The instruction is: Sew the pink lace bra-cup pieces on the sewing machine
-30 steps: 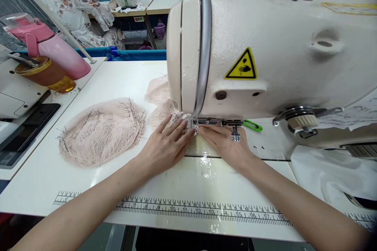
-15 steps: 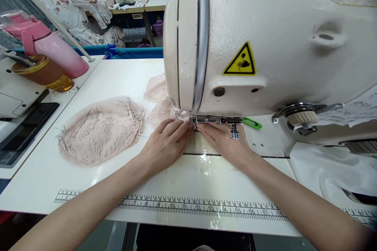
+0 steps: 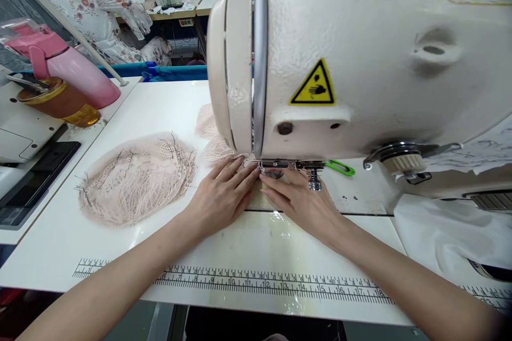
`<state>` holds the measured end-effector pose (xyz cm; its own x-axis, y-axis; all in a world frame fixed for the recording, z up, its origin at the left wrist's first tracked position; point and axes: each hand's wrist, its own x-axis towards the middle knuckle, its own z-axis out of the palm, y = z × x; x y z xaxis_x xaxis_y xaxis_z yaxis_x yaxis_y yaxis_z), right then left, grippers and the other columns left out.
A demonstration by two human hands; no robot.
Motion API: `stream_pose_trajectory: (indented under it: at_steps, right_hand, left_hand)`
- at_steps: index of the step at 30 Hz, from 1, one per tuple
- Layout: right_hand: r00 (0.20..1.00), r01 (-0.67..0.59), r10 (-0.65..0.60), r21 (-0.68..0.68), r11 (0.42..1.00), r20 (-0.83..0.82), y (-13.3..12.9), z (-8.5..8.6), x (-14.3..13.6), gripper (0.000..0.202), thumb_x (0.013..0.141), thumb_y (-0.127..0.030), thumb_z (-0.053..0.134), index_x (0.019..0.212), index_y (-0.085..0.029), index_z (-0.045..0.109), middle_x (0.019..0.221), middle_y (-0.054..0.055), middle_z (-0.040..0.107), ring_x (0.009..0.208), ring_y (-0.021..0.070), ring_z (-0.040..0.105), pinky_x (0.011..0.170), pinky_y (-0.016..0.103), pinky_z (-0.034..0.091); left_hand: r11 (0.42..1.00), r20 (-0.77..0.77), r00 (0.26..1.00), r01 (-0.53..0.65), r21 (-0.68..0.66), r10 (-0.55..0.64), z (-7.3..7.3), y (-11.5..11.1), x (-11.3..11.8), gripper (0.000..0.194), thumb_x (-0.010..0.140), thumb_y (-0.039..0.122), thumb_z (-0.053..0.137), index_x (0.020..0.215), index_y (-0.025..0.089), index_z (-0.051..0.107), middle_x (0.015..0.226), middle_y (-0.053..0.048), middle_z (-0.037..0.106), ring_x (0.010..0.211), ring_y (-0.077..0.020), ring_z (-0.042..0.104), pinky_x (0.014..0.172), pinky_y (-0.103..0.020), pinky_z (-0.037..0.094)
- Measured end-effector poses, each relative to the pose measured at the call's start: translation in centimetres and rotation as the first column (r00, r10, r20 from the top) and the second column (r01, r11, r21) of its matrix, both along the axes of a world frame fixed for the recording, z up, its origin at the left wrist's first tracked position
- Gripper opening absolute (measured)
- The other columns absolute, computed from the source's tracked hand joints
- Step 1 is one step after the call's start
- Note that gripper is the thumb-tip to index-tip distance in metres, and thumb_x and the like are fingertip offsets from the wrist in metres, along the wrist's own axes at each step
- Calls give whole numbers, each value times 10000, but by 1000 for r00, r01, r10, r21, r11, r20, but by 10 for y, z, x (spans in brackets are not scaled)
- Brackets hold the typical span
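Observation:
Under the head of a white sewing machine (image 3: 312, 74) lies pale pink lace fabric (image 3: 218, 150), partly hidden behind the machine and my fingers. My left hand (image 3: 224, 189) rests flat on the lace's near edge, fingers stretched toward the presser foot. On the other side of the foot, my right hand (image 3: 302, 197) lies with its fingers extended and slightly apart, fingertips near the needle area. A stack of pink lace pieces (image 3: 138, 181) with dark loose threads sits on the table to the left.
A green thread snipper (image 3: 340, 167) lies behind my right hand. Pink bottle (image 3: 80, 72), amber cup (image 3: 60, 101) and a dark phone (image 3: 38, 176) stand at the left. A printed ruler (image 3: 248, 281) runs along the table's front edge. Another person (image 3: 96, 10) sits beyond.
My left hand's fingers have spread and flattened on the lace. The fingers of my right hand have drawn slightly back and opened. The machine head appears shifted a little left in view.

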<state>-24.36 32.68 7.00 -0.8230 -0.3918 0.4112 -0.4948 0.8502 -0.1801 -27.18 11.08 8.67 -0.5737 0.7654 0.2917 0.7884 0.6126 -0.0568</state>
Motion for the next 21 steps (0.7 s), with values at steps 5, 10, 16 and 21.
stream_pose_trajectory:
  at_steps: [5, 10, 16, 21]
  right_hand:
    - [1000, 5, -4, 14, 1000, -19, -2, 1, 0, 287, 970, -356, 504, 1192, -281, 669, 1199, 60, 676, 875, 206, 646, 913, 442, 461]
    - [991, 26, -15, 77, 997, -132, -5, -1, 1, 293, 963, -382, 510, 1183, -268, 668, 1186, 37, 680, 825, 215, 627, 931, 453, 434]
    - [975, 64, -36, 126, 990, -218, -7, -1, 0, 290, 965, -366, 514, 1176, -241, 669, 1100, 71, 705, 774, 201, 630, 913, 433, 429]
    - [977, 57, -18, 178, 982, -212, -10, 4, 0, 304, 975, -355, 495, 1181, -212, 666, 1098, 86, 707, 837, 209, 646, 912, 414, 432]
  left_hand:
    - [1000, -5, 1000, -1, 16, 1, 1, 0, 0, 408, 969, 255, 473, 1356, 140, 533, 1378, -89, 566, 1286, -275, 528, 1156, -490, 337]
    - [1000, -22, 1000, -22, -8, 22, 2, 1, 1, 401, 982, 266, 446, 1343, 117, 537, 1385, -94, 559, 1279, -273, 533, 1142, -483, 349]
    - [999, -25, 998, -52, -6, 52, 2, 2, 1, 419, 980, 276, 430, 1348, 110, 539, 1376, -110, 566, 1291, -283, 521, 1149, -481, 334]
    - [997, 14, 998, -65, -29, 65, 1, 3, 1, 446, 984, 300, 414, 1380, 119, 511, 1407, -107, 537, 1332, -284, 478, 1171, -479, 300]
